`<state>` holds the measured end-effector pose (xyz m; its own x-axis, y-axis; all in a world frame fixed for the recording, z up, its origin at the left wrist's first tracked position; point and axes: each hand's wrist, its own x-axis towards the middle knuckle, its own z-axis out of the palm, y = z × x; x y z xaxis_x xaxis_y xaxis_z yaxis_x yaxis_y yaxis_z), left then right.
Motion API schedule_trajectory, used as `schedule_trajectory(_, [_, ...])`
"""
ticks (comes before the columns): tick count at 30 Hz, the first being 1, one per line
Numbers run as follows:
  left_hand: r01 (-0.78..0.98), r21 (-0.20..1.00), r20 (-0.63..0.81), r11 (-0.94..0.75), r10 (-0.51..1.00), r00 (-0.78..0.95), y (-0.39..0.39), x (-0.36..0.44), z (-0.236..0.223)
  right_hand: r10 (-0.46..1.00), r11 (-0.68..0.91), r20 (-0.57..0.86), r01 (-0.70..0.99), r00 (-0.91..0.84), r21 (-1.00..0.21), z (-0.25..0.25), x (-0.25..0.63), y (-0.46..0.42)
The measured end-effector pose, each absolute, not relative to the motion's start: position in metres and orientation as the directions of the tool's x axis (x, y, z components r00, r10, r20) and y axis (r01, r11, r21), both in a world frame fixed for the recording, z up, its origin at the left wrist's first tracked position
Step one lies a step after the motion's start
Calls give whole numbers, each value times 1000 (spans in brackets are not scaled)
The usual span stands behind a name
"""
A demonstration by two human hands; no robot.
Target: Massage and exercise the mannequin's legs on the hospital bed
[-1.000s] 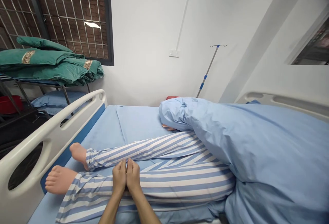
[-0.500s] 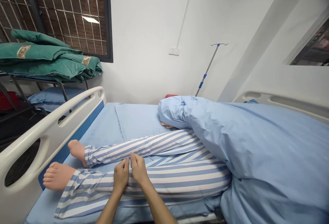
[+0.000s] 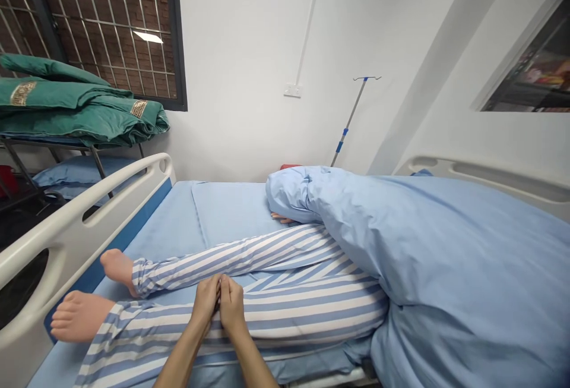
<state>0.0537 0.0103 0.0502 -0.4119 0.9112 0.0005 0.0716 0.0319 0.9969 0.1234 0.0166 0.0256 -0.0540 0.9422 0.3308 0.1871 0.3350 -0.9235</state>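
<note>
My left hand (image 3: 206, 300) and my right hand (image 3: 231, 303) are both curled into fists, side by side with the thumb sides almost touching. They are over the nearer leg of blue-and-white striped trousers (image 3: 307, 311), around its lower half. No object shows in either fist, and the undersides are hidden. Whether they press on the cloth I cannot tell. The trousers are on a figure lying on the bed, with smooth, mannequin-like bare feet (image 3: 82, 316) at the left. A light blue quilt (image 3: 445, 245) hides the upper body, and fingertips (image 3: 281, 218) peek out beneath its edge.
The bed has a pale blue sheet (image 3: 231, 204), a white footboard (image 3: 120, 183) at left and a headboard (image 3: 503, 177) at right. An IV pole (image 3: 351, 117) stands behind it. Folded green bedding (image 3: 84, 109) lies on a rack by the barred window (image 3: 111, 25).
My two fists have come closer together, with the right one a little lower. The whole view has shifted slightly, so the bed appears farther left. The trousers and quilt look unchanged.
</note>
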Motion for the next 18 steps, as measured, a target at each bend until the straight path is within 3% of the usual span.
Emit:
schedule_trajectory(2, [-66, 995, -97, 81, 946, -310, 16, 64, 64, 956, 293, 294, 94, -3, -951, 23, 126, 21])
schedule_trajectory(4, [-78, 996, -64, 46, 966, -249, 18, 72, 71, 964, 263, 264, 20, 17, -965, 22, 129, 24])
schedule_trajectory(7, [35, 996, 89, -82, 933, -349, 14, 77, 63, 964, 266, 266, 6, 31, -964, 22, 131, 25])
schedule_trajectory(10, [200, 976, 174, -91, 873, -455, 7, 75, 40, 956, 288, 290, 57, 40, -956, 24, 130, 23])
schedule_trajectory(18, [347, 934, 225, -81, 890, -397, 6, 68, 19, 973, 226, 229, 77, 40, -971, 31, 131, 23])
